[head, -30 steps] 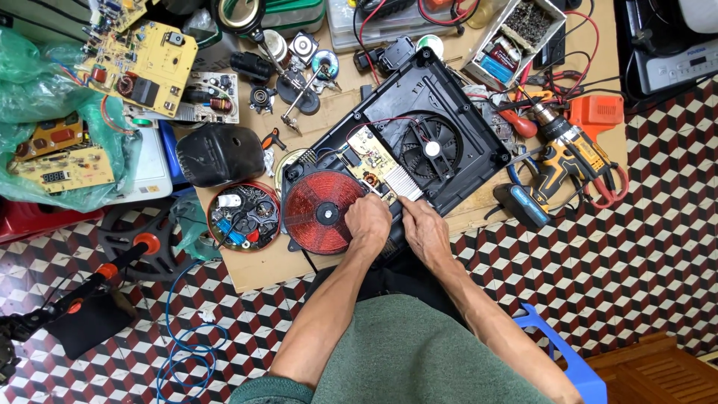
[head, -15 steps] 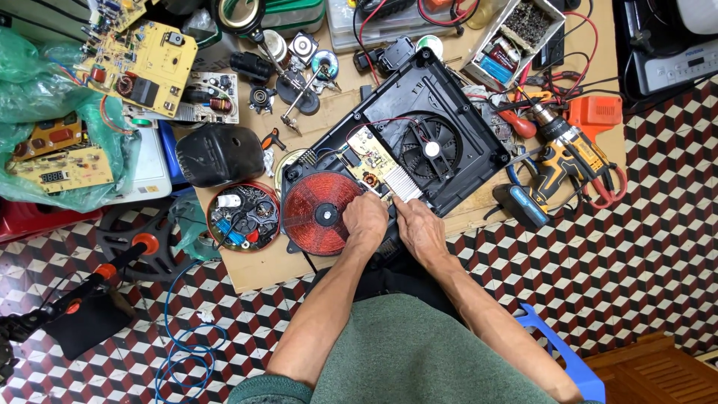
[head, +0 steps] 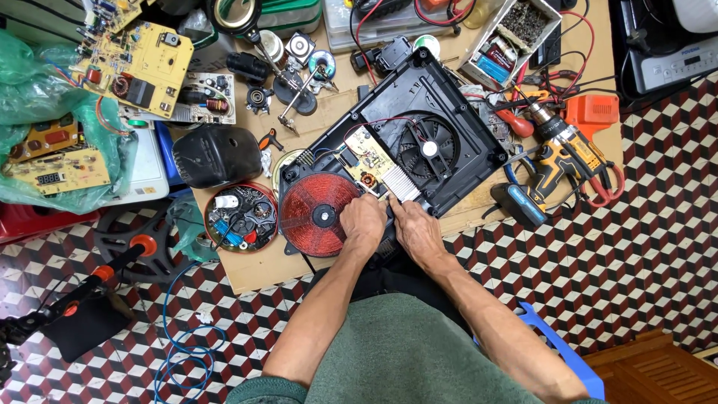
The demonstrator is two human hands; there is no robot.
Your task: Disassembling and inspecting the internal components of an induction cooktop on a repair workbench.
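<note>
An opened black induction cooker housing (head: 471, 142) lies tilted on a low cardboard-covered board (head: 254, 273). Inside it sit a round fan (head: 426, 146), a yellow circuit board (head: 370, 153) with a silver heat sink (head: 402, 185), and a red copper coil disc (head: 318, 215) swung out at its lower left. My left hand (head: 364, 224) rests at the coil's right edge, fingers curled against the housing's near edge. My right hand (head: 417, 232) presses beside it just below the heat sink. Whatever the fingertips pinch is hidden.
A round red tin (head: 241, 217) of small parts and a black speaker-like box (head: 217, 153) lie left of the coil. An orange-yellow cordless drill (head: 561, 150) and screwdrivers lie right. Loose yellow circuit boards (head: 138, 67), a green plastic bag (head: 37, 112) and a parts tray (head: 512, 34) crowd the back. A blue stool (head: 568, 359) stands under me.
Both hands have stayed at the housing's near edge with only slight finger shifts. Nothing else moved.
</note>
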